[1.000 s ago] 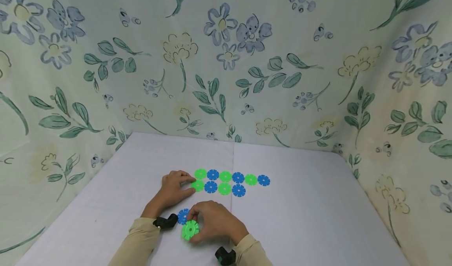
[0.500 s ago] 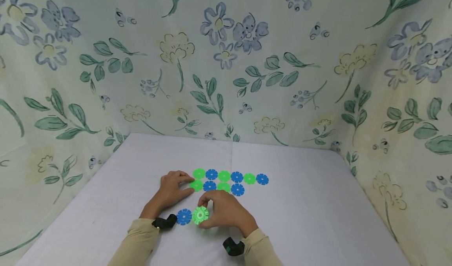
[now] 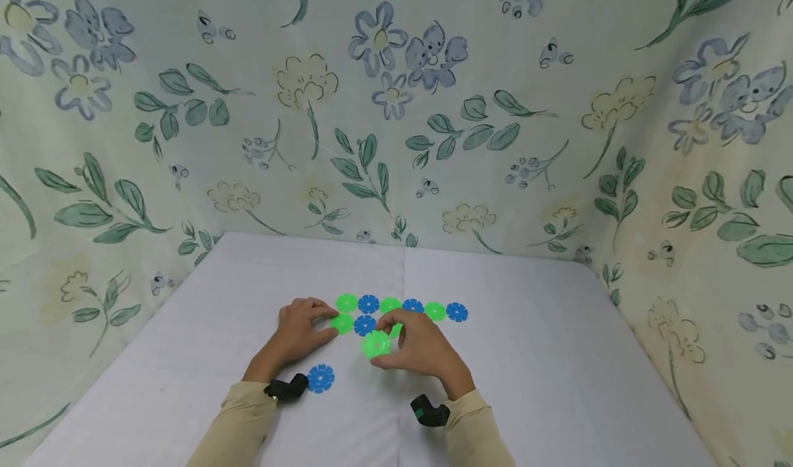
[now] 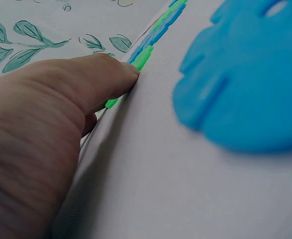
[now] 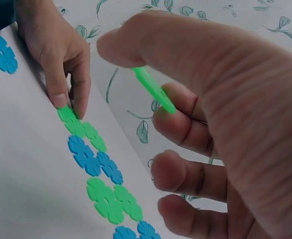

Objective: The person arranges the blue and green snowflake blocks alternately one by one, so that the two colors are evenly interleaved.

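Note:
My right hand (image 3: 421,343) pinches a green notched plastic disc (image 3: 375,344) between thumb and fingers, close over the near row of discs in the head view. In the right wrist view this green disc (image 5: 153,89) appears edge-on. My left hand (image 3: 303,329) has thumb and index fingertip on opposite sides of the green disc (image 3: 342,324) at the near row's left end, which lies flat. Beside it lies a blue disc (image 3: 364,326). Another green disc (image 5: 105,199) of that row is partly hidden by my right hand in the head view.
The far row alternates green and blue, from a green disc (image 3: 346,303) to a blue disc (image 3: 457,312). A loose blue disc (image 3: 320,378) lies beside my left wrist's black camera (image 3: 288,388). White cloth covers the table (image 3: 545,357); a floral curtain (image 3: 347,178) stands behind.
My right hand has carried the green disc from beside the loose blue disc, away from the body and rightward, up to the near row. The left hand keeps its place.

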The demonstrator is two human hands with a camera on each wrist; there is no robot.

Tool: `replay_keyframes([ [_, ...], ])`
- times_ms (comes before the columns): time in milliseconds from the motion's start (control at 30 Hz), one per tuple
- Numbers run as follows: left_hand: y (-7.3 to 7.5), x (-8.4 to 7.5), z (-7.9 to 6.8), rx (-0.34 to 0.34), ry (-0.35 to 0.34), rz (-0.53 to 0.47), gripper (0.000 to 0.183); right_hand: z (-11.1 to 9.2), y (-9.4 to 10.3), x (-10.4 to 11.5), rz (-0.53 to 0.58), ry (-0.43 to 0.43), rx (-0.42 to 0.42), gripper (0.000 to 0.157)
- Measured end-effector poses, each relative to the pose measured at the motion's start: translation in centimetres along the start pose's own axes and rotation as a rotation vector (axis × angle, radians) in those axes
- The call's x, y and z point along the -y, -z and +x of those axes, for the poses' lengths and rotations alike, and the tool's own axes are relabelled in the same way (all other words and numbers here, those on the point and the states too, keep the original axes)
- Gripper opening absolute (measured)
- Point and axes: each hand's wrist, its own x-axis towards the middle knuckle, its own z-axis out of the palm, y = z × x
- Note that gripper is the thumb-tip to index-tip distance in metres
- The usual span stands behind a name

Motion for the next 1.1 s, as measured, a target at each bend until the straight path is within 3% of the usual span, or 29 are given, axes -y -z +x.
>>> replay_keyframes([
  [267,0.1,0.0,0.1,-0.004,-0.008,-0.007,0.035,-0.5,1.7,-1.5,-0.077,-0.014,-0.226,0.049],
  [700,-0.2,0.2,0.0,-0.009,-0.003,-0.004,0.035,-0.8,2.5,-3.9,-0.129,-0.215,-0.348,0.05],
  [1100,-0.2,0.3,0.1,-0.001,-0.001,-0.002,0.035,-1.2,2.6,-6.7,-0.114,-0.305,-0.387,0.051],
])
